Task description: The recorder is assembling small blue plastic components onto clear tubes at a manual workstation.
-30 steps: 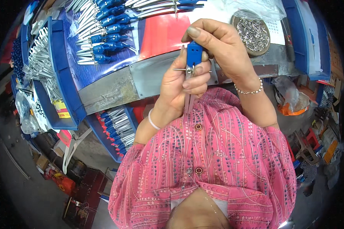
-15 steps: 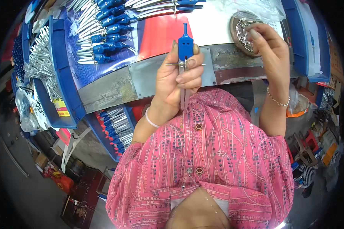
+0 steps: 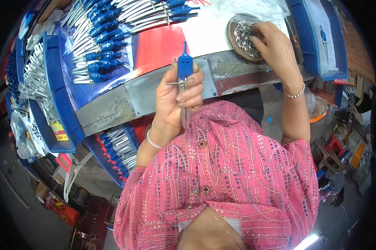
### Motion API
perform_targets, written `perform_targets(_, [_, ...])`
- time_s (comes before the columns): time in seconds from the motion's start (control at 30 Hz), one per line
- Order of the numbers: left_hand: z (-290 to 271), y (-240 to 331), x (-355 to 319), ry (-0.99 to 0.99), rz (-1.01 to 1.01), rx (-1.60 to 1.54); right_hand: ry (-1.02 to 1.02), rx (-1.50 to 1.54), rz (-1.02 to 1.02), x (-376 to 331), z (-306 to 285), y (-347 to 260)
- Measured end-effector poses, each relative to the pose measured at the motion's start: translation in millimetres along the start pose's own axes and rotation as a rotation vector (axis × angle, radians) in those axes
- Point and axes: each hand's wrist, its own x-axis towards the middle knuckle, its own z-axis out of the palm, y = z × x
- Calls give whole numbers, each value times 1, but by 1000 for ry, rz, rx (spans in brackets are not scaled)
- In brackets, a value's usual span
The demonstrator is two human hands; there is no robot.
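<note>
Blue-headed drawing compass [image 3: 184, 79] sits upright in the left hand [image 3: 175, 98], fingers wrapped round its closed metal legs, held just off the near edge of the bench [image 3: 113, 109] in front of the pink shirt [image 3: 221, 175]. Head view only. Change: a second ago the right hand [image 3: 275, 46] was pinching the compass top together with the left; half a second ago it was already over at the dish, and now its fingertips are down in the round dish of small metal parts [image 3: 243, 36] near the far right corner of the bench, curled as if picking; cannot tell whether a piece is actually gripped. Left hand's grasp and compass position barely shifted across the three moments. Likely meaning: one fitting step on the head is finished and a small part is being fetched for it. Compass look: blue plastic head with a short stem on top, thin cross screw sticking out both sides below the head, silver legs pointing down together. Finished compasses [image 3: 108, 41] lie in rows at the far left of the bench; more in a blue bin [image 3: 117, 150] below its near edge.
</note>
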Motion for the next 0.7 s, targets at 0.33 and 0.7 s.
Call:
perform_targets(0.33, [-6, -1, -1, -57, -78, 32, -116, -51, 2, 16, 1, 6])
perform_targets(0.7, [-8, 1, 2, -69, -102, 47, -95, 290, 221, 8, -19, 0])
